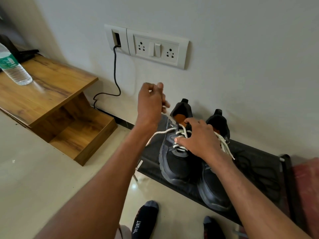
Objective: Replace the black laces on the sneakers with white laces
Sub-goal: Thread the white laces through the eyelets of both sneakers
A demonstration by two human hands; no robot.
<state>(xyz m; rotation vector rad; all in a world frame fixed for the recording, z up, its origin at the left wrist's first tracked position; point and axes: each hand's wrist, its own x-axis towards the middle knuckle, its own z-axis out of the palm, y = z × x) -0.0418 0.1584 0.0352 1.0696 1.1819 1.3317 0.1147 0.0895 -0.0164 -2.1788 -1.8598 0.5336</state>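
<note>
Both sneakers sit at the rack's (259,169) left end. Your left hand (150,104) pinches a white lace (162,132) taut; your right hand (198,138), fingers spread, steadies the left sneaker (174,163). The right sneaker (214,190) looks laced; 1 remains unfinished.

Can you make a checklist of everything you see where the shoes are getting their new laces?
Surface: black fabric shoe rack, beige tiled floor below.
Job's things: two dark sneakers; left sneaker partly threaded with white lace; right sneaker has white lace too.
Clutter: clear plastic water bottle on wooden shelf unit.
Grips: left hand raised, pinching lace end; right hand on the left sneaker's tongue.
Cables: black cable from wall plate.
Surroundings: white socket panel, grey wall.
</note>
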